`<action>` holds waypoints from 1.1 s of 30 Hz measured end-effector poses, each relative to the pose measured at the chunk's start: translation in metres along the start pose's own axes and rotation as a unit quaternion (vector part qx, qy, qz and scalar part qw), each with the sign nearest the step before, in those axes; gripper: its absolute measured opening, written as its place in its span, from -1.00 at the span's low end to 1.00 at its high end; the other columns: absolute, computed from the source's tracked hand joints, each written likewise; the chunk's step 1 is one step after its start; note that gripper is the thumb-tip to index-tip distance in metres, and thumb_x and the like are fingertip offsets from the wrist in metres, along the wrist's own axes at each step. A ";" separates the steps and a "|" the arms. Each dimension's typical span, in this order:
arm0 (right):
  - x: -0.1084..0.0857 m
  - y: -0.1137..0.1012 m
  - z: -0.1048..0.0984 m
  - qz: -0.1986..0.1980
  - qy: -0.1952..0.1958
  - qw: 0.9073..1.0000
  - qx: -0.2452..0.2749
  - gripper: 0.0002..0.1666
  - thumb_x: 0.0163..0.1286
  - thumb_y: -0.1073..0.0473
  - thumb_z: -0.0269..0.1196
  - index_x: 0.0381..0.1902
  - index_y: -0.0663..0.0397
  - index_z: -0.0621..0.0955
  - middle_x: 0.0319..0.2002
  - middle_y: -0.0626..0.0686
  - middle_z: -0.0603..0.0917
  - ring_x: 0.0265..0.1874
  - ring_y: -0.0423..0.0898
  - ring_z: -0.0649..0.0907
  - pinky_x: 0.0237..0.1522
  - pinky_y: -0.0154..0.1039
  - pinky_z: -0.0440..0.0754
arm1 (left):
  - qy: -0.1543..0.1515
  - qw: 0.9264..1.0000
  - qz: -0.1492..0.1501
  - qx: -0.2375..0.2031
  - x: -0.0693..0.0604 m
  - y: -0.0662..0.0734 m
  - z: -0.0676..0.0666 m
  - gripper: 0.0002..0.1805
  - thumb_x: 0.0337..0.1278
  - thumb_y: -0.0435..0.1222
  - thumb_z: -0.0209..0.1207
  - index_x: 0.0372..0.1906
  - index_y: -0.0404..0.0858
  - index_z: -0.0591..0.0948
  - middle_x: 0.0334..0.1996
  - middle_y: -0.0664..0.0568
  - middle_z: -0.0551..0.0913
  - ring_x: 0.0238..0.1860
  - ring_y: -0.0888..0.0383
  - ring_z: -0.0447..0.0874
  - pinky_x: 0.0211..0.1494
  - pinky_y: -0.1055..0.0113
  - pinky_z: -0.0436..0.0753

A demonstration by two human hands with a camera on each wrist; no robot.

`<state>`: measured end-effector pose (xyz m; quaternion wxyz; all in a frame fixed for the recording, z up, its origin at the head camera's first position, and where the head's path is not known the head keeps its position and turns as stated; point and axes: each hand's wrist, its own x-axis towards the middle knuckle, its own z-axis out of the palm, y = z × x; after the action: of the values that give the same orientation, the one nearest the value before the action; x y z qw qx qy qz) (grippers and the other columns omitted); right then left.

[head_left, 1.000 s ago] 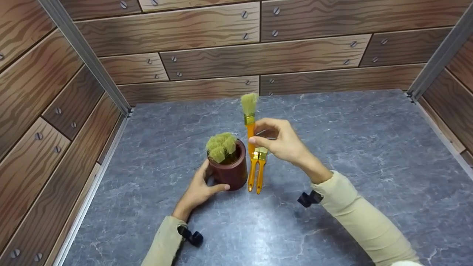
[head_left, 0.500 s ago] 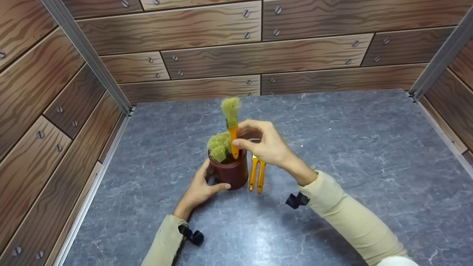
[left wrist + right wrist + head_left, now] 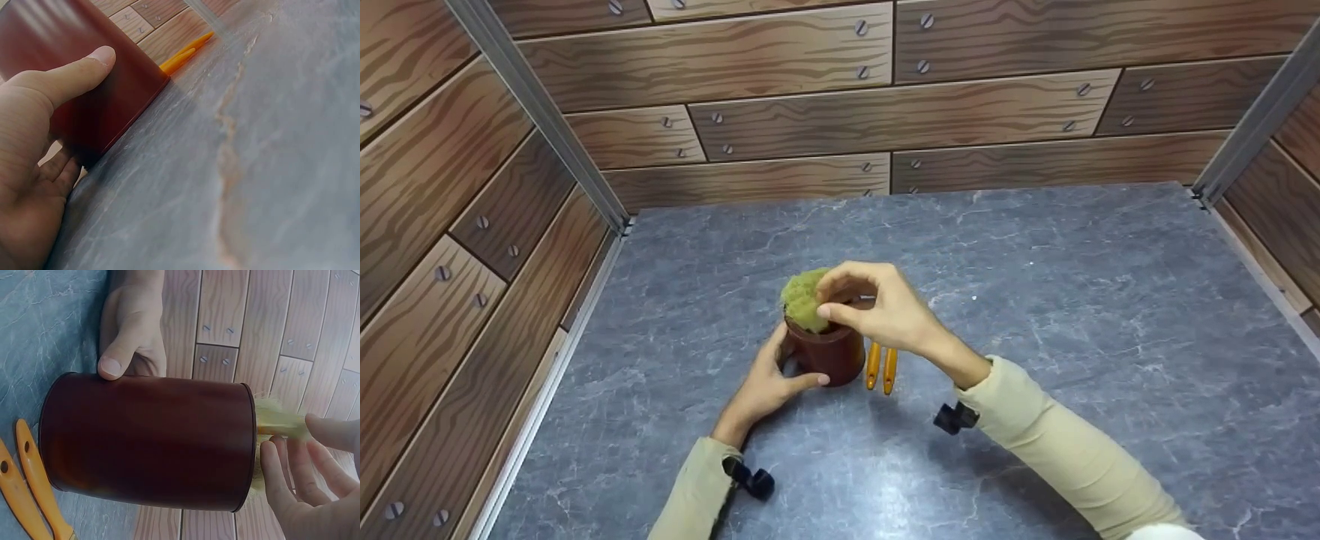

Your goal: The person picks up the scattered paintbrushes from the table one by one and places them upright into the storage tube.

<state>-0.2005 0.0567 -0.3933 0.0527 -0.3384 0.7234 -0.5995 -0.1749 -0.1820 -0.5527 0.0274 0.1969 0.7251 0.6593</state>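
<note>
A dark red cylindrical cup (image 3: 829, 356) stands on the table with pale-bristled paintbrushes (image 3: 801, 300) bunched in its mouth, bristles up. My left hand (image 3: 761, 388) holds the cup low on its left side, thumb across the front. Over the cup's mouth is my right hand (image 3: 894, 311), thumb and fingertips close around a blurred paintbrush (image 3: 278, 423) whose handle is down inside the cup. In the right wrist view the thumb and fingers stand a little apart beside its bristles. Two orange-handled paintbrushes (image 3: 889, 371) lie right of the cup, their upper parts hidden by my right hand.
The grey marbled tabletop (image 3: 1072, 300) spreads around the cup. Wood-patterned panels (image 3: 780, 120) wall it at the back and both sides, with metal posts (image 3: 540, 112) at the corners. Each wrist carries a small black camera (image 3: 956, 418).
My right hand has moved left from above the loose brushes to the cup and lowered; its paintbrush has gone down into the cup, handle first. The left hand and cup have stayed put.
</note>
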 end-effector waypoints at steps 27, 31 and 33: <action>-0.027 0.042 -0.027 0.066 0.049 0.996 -0.047 -0.83 0.42 0.32 0.43 -0.07 0.26 0.75 -0.15 0.19 0.79 -0.20 0.00 0.75 -0.09 -0.22 0.83 | 0.008 1.000 -0.004 0.001 0.001 0.000 0.000 0.13 0.05 -0.38 0.60 0.68 0.04 0.23 0.51 0.02 0.52 0.53 0.05 0.47 0.57 0.12 0.50; -0.032 0.051 -0.029 0.074 0.049 0.994 -0.069 -0.83 0.40 0.35 0.42 -0.07 0.26 0.75 -0.14 0.20 0.79 -0.20 0.00 0.75 -0.07 -0.14 0.83 | 0.012 1.000 -0.011 0.002 0.000 0.001 0.001 0.12 0.04 -0.36 0.61 0.67 0.03 0.24 0.49 0.02 0.53 0.51 0.05 0.49 0.58 0.13 0.49; -0.035 0.058 -0.030 0.077 0.046 0.992 -0.089 -0.82 0.39 0.37 0.42 -0.07 0.28 0.74 -0.15 0.21 0.80 -0.22 0.00 0.76 -0.07 -0.11 0.83 | 0.015 1.000 -0.015 0.002 0.000 0.002 0.002 0.13 0.04 -0.36 0.62 0.67 0.03 0.24 0.49 0.02 0.53 0.52 0.05 0.48 0.59 0.14 0.47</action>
<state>-0.2130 0.1038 -0.4489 0.0352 -0.2569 0.7998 -0.5414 -0.1738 -0.1803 -0.5510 0.0260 0.1767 0.7293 0.6604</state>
